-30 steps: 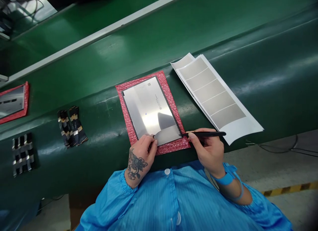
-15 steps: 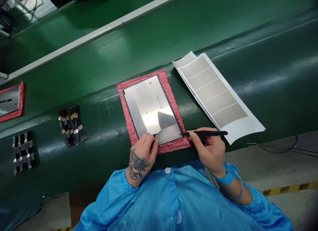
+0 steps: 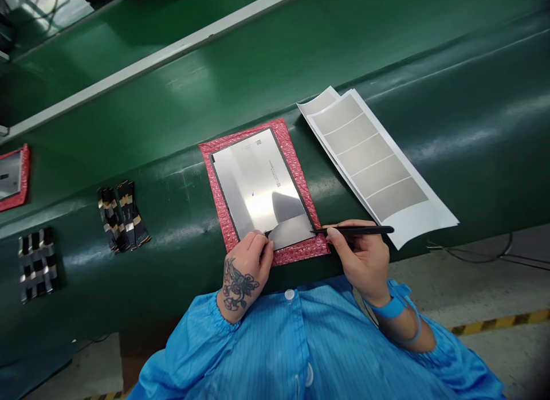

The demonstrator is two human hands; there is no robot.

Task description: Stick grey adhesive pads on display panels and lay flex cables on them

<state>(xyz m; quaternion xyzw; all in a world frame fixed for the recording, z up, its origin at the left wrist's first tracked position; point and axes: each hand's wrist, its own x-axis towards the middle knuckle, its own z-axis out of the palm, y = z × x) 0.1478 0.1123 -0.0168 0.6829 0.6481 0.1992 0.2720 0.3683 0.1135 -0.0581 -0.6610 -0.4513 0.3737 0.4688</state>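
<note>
Shot from 1 head-worn camera, facing forward and steeply down over the blue smock (image 3: pixel 301 342) onto the green conveyor belt (image 3: pixel 387 56). Close in, centring the silver panel (image 3: pixel 258 182), with the left hand (image 3: pixel 247 271) and the right hand (image 3: pixel 361 259), gripping a black pointed tool (image 3: pixel 356 230), at its near edge. Rolled slightly, slanting the white rail (image 3: pixel 172 53) across the far left.

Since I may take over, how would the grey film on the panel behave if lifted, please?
Probably floppy: the grey film looks sheet-thin. Likely light and easily creased, since the left hand and black tool hold its ends.
</note>
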